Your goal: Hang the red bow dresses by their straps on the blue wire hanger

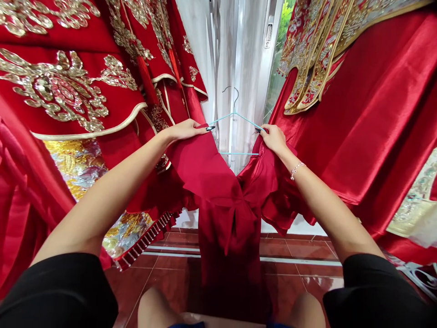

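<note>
A plain dark red dress (225,209) hangs down in front of me from a thin light-blue wire hanger (235,116). My left hand (186,130) pinches the dress's left shoulder at the hanger's left arm. At the hanger's right arm, my right hand (273,138) is closed on the dress's right shoulder; a bracelet (296,169) circles that wrist. The dress has a bow at the waist and reaches toward the floor.
Red garments with gold embroidery (61,91) hang close on the left, and more red satin robes (368,114) on the right. A white curtain (235,54) and window frame stand behind the hanger. Red floor tiles (170,269) lie below.
</note>
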`<state>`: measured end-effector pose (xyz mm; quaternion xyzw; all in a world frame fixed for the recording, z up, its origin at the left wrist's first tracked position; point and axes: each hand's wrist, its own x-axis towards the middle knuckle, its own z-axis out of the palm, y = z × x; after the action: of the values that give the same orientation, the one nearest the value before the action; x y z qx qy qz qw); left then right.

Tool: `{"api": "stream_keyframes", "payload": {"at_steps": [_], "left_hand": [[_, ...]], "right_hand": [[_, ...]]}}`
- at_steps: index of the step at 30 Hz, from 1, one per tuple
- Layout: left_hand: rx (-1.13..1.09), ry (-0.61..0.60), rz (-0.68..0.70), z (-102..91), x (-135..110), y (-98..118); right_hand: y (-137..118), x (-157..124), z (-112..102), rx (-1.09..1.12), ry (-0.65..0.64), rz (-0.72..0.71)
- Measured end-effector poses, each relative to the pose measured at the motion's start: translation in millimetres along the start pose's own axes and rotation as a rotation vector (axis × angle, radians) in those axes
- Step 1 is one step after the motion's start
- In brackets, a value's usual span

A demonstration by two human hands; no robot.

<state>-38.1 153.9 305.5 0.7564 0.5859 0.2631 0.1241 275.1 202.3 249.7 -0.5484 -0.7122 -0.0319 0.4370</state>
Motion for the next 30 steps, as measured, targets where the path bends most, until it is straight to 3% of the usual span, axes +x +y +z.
{"api": "stream_keyframes", "payload": {"at_steps": [6, 10, 11, 13, 15, 17, 21, 26, 30], "left_hand": [[0.146, 0.182, 0.197, 8.5, -4.1, -7.3], [0.237, 0.377, 0.559, 8.2, -22.6, 0.0], [0.31, 0.365, 0.642, 6.7, -26.6, 4.9], [0.494, 0.199, 0.74, 2.8, -31.3, 15.0], [0.65, 0.016, 0.749, -0.2, -31.0, 21.6], [0.741, -0.06, 0.722, -1.4, -26.5, 22.8], [0.707, -0.076, 0.722, 2.3, -14.2, 16.1], [0.716, -0.138, 0.707, 10.2, -4.4, 15.0], [0.777, -0.058, 0.631, 12.7, 2.3, 20.9]], "right_hand": [[21.7, 1.0, -9.1, 0.119, -0.205, -0.239], [24.1, -13.0, -32.3, -0.061, -0.183, -0.299], [20.5, -17.8, -39.7, -0.099, -0.151, -0.342], [10.7, -25.9, -55.1, -0.166, -0.129, -0.481], [1.7, -29.3, -68.6, -0.268, -0.193, -0.618], [-2.2, -27.0, -77.0, -0.408, -0.324, -0.717], [6.5, -16.0, -74.8, -0.629, -0.532, -0.784], [15.1, -14.5, -65.2, -0.701, -0.533, -0.734], [8.0, -13.9, -64.5, -0.765, -0.582, -0.685]]}}
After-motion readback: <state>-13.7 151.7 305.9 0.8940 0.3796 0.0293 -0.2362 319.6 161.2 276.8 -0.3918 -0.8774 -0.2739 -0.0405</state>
